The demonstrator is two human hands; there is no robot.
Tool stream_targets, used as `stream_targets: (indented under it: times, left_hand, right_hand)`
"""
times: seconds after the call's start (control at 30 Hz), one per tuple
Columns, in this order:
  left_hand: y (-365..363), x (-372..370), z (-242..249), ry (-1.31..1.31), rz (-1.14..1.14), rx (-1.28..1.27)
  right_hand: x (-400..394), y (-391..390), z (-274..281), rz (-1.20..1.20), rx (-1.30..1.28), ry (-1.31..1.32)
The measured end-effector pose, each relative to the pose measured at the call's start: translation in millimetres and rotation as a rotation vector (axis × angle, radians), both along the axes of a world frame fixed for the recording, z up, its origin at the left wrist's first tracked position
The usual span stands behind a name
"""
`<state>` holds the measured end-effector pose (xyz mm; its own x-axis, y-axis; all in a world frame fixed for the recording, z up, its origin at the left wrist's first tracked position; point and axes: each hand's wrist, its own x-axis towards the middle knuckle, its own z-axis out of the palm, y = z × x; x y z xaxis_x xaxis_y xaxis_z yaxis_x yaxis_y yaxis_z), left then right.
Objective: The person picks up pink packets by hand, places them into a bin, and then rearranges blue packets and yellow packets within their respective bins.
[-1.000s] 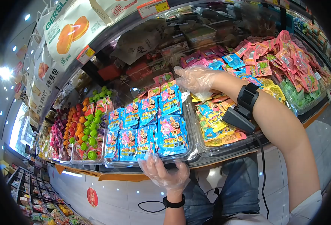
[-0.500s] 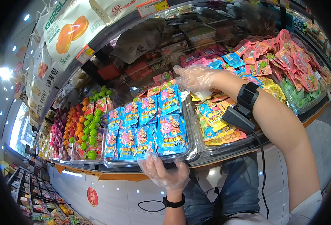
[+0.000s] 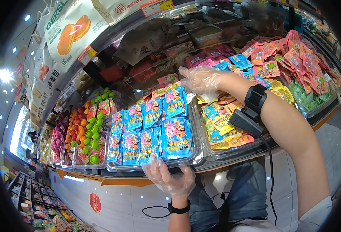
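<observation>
Blue candy packets (image 3: 176, 133) stand in rows in a clear plastic bin (image 3: 130, 169). My left hand (image 3: 169, 178), in a clear plastic glove, is at the bin's front edge with its fingers apart and nothing in them. My right hand (image 3: 202, 79), gloved too, reaches over the back of the bins, beside the back right of the blue packets; its fingers look stretched out and hold nothing visible. Below my right forearm lie yellow and blue packets (image 3: 220, 121) in the neighbouring bin.
Pink packets (image 3: 305, 62) are heaped in the bin at the right. Green-capped items (image 3: 95, 135) and orange ones fill bins at the left. Bread bags (image 3: 72, 34) hang at the upper left. A black cable (image 3: 271, 174) trails from the right wrist device.
</observation>
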<state>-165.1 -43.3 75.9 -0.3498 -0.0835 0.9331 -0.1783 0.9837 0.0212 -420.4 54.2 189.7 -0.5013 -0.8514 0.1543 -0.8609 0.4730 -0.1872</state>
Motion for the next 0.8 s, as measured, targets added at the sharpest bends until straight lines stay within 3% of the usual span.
stream_targets:
  times: [0.37,0.8]
  left_hand:
    - [2,2,2,-0.030,-0.056,0.033]
    - [3,3,3,-0.042,-0.059,0.036]
  right_hand:
    - [0,0,4,-0.116,0.031,-0.208]
    - [4,2,8,-0.083,0.053,-0.170]
